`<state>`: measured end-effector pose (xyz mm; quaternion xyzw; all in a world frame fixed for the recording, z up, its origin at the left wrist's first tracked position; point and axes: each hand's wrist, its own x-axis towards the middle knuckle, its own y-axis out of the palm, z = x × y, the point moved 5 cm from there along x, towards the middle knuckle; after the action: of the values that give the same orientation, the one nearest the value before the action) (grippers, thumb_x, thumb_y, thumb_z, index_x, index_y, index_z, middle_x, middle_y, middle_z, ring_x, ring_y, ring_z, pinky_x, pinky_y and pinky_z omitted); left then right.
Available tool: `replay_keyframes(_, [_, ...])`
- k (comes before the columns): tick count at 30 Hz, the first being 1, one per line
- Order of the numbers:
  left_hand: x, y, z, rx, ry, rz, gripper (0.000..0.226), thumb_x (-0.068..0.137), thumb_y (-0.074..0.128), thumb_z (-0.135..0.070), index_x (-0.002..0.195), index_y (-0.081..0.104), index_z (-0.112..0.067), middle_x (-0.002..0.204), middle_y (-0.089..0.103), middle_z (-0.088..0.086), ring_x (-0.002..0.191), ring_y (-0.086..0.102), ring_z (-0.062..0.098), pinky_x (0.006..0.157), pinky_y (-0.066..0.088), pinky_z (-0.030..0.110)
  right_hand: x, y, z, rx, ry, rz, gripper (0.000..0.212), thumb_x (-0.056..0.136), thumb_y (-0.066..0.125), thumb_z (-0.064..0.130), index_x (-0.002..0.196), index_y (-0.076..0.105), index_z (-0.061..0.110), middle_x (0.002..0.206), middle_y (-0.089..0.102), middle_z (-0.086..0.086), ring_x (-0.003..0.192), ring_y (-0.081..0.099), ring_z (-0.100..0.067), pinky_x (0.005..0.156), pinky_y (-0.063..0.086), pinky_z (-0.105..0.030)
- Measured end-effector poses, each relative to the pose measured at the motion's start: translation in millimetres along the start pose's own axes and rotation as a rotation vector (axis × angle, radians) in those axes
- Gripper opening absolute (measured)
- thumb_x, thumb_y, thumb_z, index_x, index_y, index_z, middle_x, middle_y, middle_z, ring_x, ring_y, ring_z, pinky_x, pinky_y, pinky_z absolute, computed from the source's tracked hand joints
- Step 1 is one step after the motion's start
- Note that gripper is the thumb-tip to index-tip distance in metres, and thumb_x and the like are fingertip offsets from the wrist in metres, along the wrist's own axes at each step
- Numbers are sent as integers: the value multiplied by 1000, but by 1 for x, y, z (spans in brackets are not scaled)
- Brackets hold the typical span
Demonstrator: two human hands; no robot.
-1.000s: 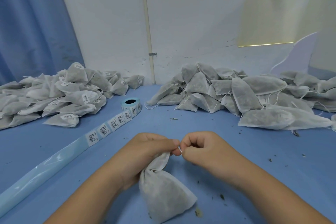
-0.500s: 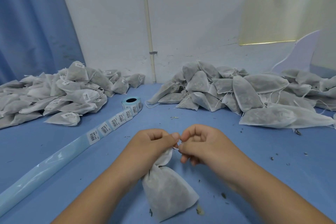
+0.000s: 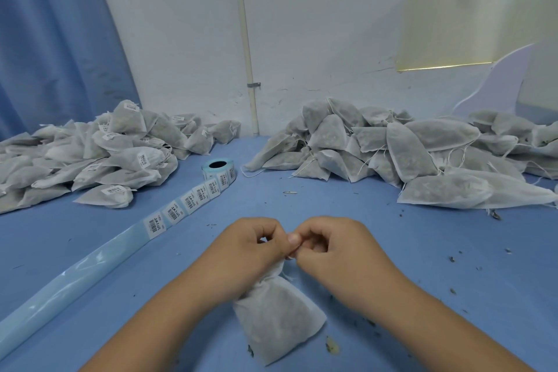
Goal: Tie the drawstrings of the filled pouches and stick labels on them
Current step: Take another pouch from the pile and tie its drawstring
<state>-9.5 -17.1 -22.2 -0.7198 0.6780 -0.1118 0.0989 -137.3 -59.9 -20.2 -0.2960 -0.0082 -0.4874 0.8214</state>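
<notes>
Curtain: a blue curtain (image 3: 45,39) hangs at the far left, behind the heap there
Left heap: a pile of filled pouches (image 3: 90,154) lies on the table by the curtain and wall; many show a barcode sticker
Strip: a shiny pale blue backing strip (image 3: 75,275) runs over the table from the near left edge up to the roll, its near stretch bare
Labels: a row of barcode labels (image 3: 193,201) sits on the far stretch of the strip, one after another
Roll: the label roll (image 3: 218,167) lies flat with its core hole facing up, between the two heaps
Pipe: a white pipe (image 3: 246,39) runs down the wall in the corner behind the roll
Left hand: the left hand (image 3: 250,248) has its fingers clenched round the gathered neck of the pouch, thumb tip at the top of the neck
Pouch: the filled pouch (image 3: 277,314) is in the near middle, its body lying on the table under the wrists, its neck raised into the hands
Right hand: the right hand (image 3: 338,251) touches the left, its fingers curled and pinching at the tip of the neck; the string itself is too hidden to tell
Right heap: a pile of filled pouches (image 3: 407,151) with loose white strings and no stickers in view, against the wall
Sheet: a yellowish sheet (image 3: 468,9) hangs on the wall above that heap
Table: the blue table (image 3: 453,251) carries small dark crumbs to the right of the hands
</notes>
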Motion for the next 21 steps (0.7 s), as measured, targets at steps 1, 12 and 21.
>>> replay_keyframes(1, [0, -1, 1, 45, -5, -4, 32, 76, 65, -47, 52, 58, -27, 42, 34, -7, 38, 23, 10, 40, 18, 13, 0, 1, -2, -4, 13, 10, 13, 80, 63, 12, 72, 69, 20, 49, 53, 20, 47, 46, 1, 48, 34, -11])
replay_keyframes(12, [-3, -8, -11, 307, 172, -294, 32, 85, 73, -24, 56, 61, -24, 45, 48, -17, 40, 39, -1, 44, 29, 10, 1, 2, -11, 213, 255, 176, 16, 73, 61, 28, 60, 61, 20, 54, 60, 3, 61, 48, -16, 62, 39, -33])
replay_keyframes(21, [-1, -7, 1, 18, 11, -183, 33, 78, 65, -48, 53, 63, -26, 49, 35, -9, 43, 29, 5, 44, 27, 15, 3, -3, -11, 245, 253, 92, 15, 79, 68, 28, 66, 69, 20, 53, 57, 6, 55, 49, -10, 59, 40, -27])
